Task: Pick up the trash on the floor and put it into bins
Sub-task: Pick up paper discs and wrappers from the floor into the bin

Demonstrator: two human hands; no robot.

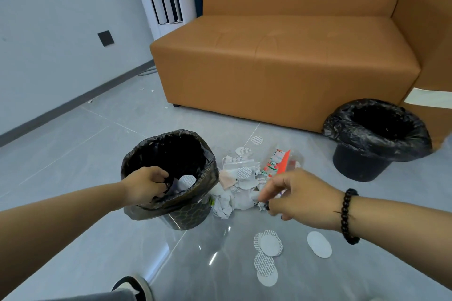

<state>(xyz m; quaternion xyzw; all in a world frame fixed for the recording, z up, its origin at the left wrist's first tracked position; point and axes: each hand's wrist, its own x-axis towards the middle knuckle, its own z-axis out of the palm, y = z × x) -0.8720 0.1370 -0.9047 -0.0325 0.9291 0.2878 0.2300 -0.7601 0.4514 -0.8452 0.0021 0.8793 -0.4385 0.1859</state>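
A bin lined with a black bag (195,215) stands on the floor at centre left, and a white round pad lies inside it. My left hand (145,186) grips the bag at the near rim. Beside the bin lies a pile of trash (241,178): crumpled paper, white round pads and a red and green wrapper (277,162). My right hand (297,194) hovers low over the pile's near edge and pinches a small crumpled scrap (261,206) between its fingertips. A second black-lined bin (374,139) stands at the right.
Several white round pads (269,244) lie loose on the grey tiles in front of my right hand. An orange sofa (281,66) stands behind the trash and the right bin. My shoe (133,286) shows at the bottom edge. A wall runs along the left.
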